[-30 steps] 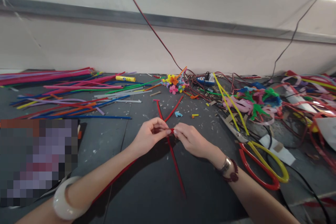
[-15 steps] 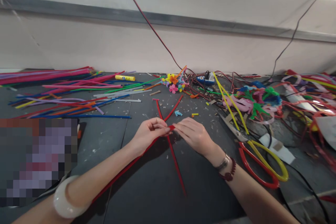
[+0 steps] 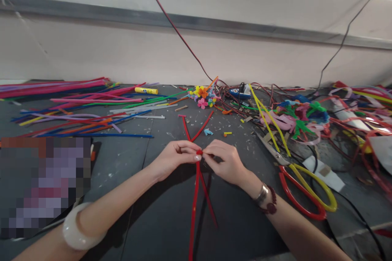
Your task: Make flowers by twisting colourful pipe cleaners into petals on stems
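Left of the scissors (image 3: 279, 157) | your left hand (image 3: 180, 155) pinches the red strip (image 3: 193, 212) at its bunched end | your right hand (image 3: 225, 163) puts fingertips to it, whether pinching I can't tell | crossed red stems (image 3: 202, 127), also scissors' left

My dark bench (image 3: 104, 155) is speckled with scraps (image 3: 208, 132). On it I have loose pipe cleaners (image 3: 96, 101) at the left of the frame, a yellow glue stick (image 3: 146, 91) beside them, red strips (image 3: 202, 125) crossing near the middle, small flowers (image 3: 202, 97) above those, and large scissors (image 3: 279, 158) at lower right.
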A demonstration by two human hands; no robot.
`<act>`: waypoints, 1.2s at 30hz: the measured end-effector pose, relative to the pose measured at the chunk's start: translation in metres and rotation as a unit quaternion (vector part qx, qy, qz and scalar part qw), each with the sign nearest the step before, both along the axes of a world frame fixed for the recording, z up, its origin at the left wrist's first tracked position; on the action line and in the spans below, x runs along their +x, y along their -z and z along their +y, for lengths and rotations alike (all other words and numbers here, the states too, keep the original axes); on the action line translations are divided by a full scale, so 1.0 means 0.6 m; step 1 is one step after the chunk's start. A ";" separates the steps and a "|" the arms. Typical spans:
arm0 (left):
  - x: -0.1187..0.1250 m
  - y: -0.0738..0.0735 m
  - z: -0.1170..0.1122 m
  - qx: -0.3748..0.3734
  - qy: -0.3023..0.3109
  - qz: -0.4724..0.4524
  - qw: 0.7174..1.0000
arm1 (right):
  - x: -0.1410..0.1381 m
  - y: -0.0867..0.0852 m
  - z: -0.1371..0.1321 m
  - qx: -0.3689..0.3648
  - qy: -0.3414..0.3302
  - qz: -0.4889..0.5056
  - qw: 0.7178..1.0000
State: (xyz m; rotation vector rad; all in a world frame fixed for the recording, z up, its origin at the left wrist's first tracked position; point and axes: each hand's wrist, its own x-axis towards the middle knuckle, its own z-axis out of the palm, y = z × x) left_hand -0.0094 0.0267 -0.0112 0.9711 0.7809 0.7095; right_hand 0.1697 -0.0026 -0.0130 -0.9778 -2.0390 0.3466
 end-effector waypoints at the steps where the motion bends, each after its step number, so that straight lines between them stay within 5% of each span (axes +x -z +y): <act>1: 0.000 0.000 0.000 0.024 -0.001 0.012 1.000 | -0.002 -0.001 -0.002 -0.017 -0.001 0.004 1.000; 11: -0.002 0.002 0.003 0.111 -0.004 0.084 0.990 | -0.015 -0.002 -0.008 -0.177 -0.005 0.043 0.983; 19: -0.005 0.000 0.013 0.106 -0.017 0.077 0.991 | -0.018 -0.005 -0.002 -0.362 -0.050 0.165 0.916; 29: -0.002 -0.006 0.011 0.042 -0.031 0.054 0.997 | -0.020 0.001 0.000 -0.347 -0.017 0.186 0.919; 36: -0.003 -0.012 0.010 0.142 -0.011 0.111 0.984 | -0.017 0.006 0.001 -0.349 -0.010 0.177 0.920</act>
